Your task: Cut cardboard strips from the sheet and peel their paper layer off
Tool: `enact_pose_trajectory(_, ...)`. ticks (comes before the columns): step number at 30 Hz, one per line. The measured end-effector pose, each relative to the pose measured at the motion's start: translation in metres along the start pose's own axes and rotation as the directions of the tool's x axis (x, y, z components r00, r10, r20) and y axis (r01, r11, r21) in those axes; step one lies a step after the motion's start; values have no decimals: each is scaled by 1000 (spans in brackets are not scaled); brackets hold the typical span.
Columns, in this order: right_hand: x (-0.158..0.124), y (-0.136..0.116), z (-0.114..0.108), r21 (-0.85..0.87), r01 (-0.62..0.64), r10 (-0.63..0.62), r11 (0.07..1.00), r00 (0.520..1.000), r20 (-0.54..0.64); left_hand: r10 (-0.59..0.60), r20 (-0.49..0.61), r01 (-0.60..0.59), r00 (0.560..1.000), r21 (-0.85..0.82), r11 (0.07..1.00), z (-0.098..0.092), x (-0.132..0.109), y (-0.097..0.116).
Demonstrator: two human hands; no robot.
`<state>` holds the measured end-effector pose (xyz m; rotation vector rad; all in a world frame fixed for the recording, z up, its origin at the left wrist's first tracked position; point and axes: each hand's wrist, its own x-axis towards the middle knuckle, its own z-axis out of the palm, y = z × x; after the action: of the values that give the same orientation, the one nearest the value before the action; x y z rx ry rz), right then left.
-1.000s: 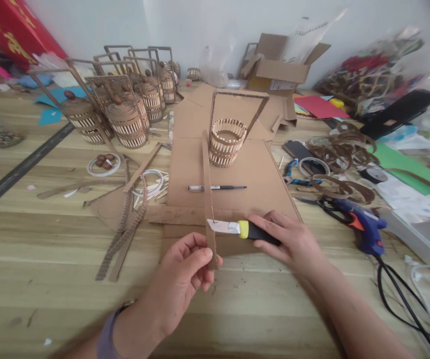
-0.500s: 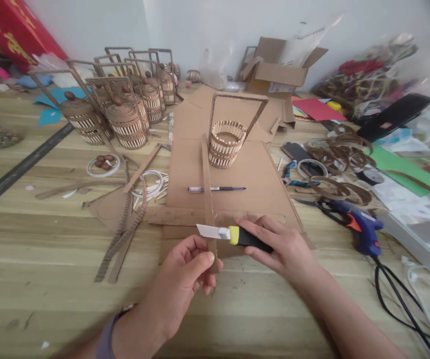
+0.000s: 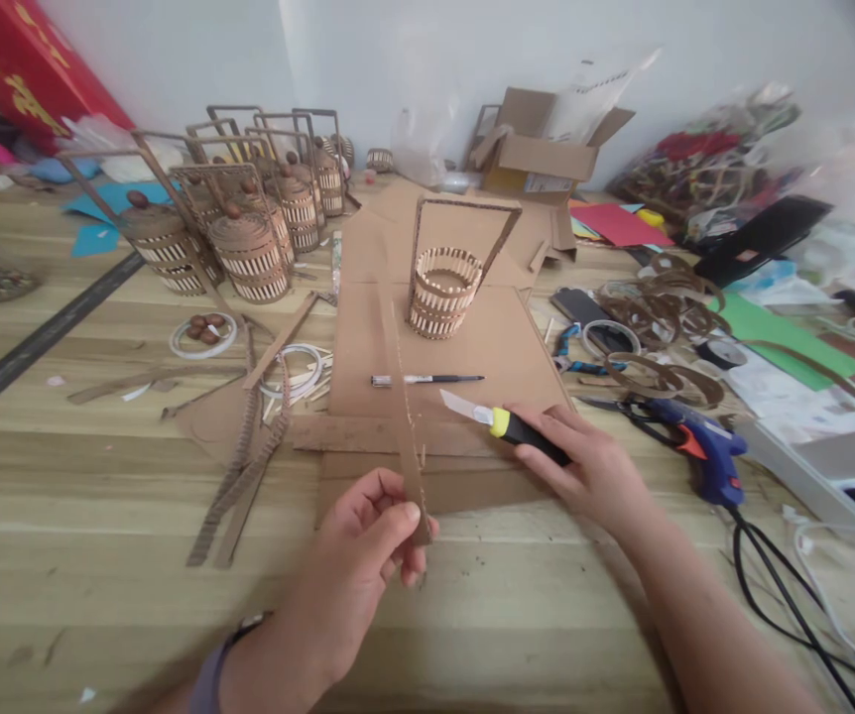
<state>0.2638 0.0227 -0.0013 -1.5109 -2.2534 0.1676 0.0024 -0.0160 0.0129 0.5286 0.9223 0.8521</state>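
A cardboard strip [image 3: 403, 407] points toward the worktop [image 3: 517, 635]'s far edge, the left hand [image 3: 372, 535] pinching its near end; rightward, apart, the right hand [image 3: 591, 466] grips a cutter [image 3: 506, 426].

There is one knife [image 3: 502, 423], one pen [image 3: 442, 379] and one glue gun [image 3: 717, 456].

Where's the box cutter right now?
In the head view, the box cutter is in the right hand, right of the cardboard strip and below the pen.
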Motion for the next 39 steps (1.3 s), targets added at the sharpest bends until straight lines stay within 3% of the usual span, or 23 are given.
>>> enact_pose_trajectory(6, -2, -24, -1, 15, 213, -211, 977, 953, 218, 57, -34, -55, 998, 64, 996, 1, 0, 1)
enact_pose_trajectory(9, 0, -41, -1, 114, 190, -206, 975, 968, 142, 72, -6, -70, 997, 126, 989, 2, 0, -2)
enact_pose_trajectory(11, 2, -54, -1, 280, 95, -116, 955, 991, 62, 81, 28, -85, 996, 192, 978, 2, -1, -5)
enact_pose_trajectory(13, 5, -67, 1, 490, -30, -1, 871, 998, 62, 85, 68, -100, 994, 261, 960, 3, -3, -6)
enact_pose_trajectory(16, 11, -81, 7, 729, -235, 105, 643, 970, 220, 81, 105, -113, 991, 346, 932, 3, -4, -7)
enact_pose_trajectory(20, 16, -89, 15, 821, -421, 202, 385, 907, 370, 82, 110, -120, 991, 401, 908, 2, -3, -9)
enact_pose_trajectory(24, 19, -91, 19, 850, -467, 230, 245, 879, 417, 94, 125, -137, 988, 404, 904, 3, -2, -11)
enact_pose_trajectory(29, 20, -93, 23, 852, -452, 250, 267, 886, 391, 110, 128, -152, 986, 388, 909, 4, -2, -11)
enact_pose_trajectory(35, 18, -92, 26, 884, -441, 257, 154, 882, 395, 107, 133, -151, 985, 385, 911, 3, -1, -12)
enact_pose_trajectory(39, 21, -89, 20, 879, -418, 315, 229, 886, 339, 96, 125, -137, 988, 380, 915, 4, -3, -14)
